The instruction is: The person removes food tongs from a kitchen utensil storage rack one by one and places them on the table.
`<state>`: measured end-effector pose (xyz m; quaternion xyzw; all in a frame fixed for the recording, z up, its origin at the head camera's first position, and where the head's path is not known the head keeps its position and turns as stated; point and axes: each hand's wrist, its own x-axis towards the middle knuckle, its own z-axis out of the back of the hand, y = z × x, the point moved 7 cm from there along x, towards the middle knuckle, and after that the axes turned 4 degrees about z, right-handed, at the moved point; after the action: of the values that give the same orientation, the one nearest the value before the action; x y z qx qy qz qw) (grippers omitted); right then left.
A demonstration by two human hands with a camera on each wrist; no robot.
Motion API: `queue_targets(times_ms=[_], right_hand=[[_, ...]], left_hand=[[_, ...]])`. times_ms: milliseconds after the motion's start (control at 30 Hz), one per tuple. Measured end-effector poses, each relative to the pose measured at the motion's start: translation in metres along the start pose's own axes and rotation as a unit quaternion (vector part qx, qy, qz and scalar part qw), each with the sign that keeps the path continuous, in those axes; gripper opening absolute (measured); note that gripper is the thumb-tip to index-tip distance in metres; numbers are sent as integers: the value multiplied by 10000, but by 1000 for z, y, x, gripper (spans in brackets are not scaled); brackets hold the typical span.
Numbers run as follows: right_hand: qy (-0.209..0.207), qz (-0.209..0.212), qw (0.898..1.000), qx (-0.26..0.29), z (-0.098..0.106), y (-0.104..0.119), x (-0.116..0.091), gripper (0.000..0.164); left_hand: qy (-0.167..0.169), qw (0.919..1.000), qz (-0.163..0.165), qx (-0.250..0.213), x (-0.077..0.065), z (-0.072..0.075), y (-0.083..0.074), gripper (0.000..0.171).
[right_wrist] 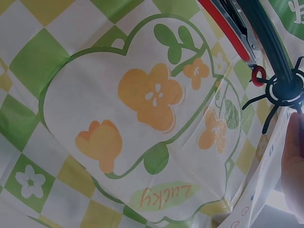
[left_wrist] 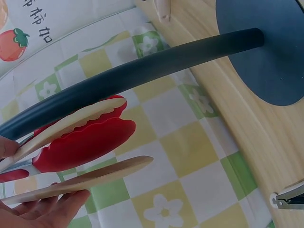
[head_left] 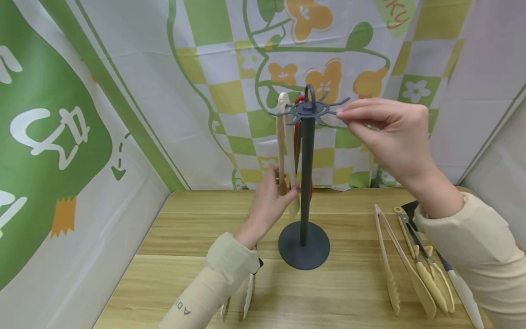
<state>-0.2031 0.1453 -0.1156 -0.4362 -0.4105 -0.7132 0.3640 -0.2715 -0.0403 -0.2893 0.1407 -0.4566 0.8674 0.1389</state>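
Observation:
A dark grey utensil rack (head_left: 306, 183) stands upright on its round base, with curved hooks around its top. My right hand (head_left: 394, 130) pinches the end of one hook between thumb and fingers. Beige tongs (head_left: 291, 155) hang at the left side of the hook ring, their top end up at the hooks. Lower down, my left hand (head_left: 269, 194) holds these tongs, thumb at one arm and fingers at the other. Red-tipped tongs (left_wrist: 85, 147) hang behind them, showing between the beige arms in the left wrist view.
Beige tongs (head_left: 404, 260) lie spread on the wooden table (head_left: 345, 283) at the right. Beside them are tongs with yellowish heads (head_left: 431, 276) and a white-ended utensil (head_left: 464, 292). White-tipped tongs (head_left: 248, 297) lie partly under the left sleeve. A patterned cloth (head_left: 230, 100) hangs behind.

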Motion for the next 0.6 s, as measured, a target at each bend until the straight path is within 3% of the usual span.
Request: queue_targets(times_ms=[600], right_hand=[[-109, -936, 9936, 618, 1, -22, -2, 10]], left_hand=[[-383, 9979, 15, 517, -13, 7, -4, 45]])
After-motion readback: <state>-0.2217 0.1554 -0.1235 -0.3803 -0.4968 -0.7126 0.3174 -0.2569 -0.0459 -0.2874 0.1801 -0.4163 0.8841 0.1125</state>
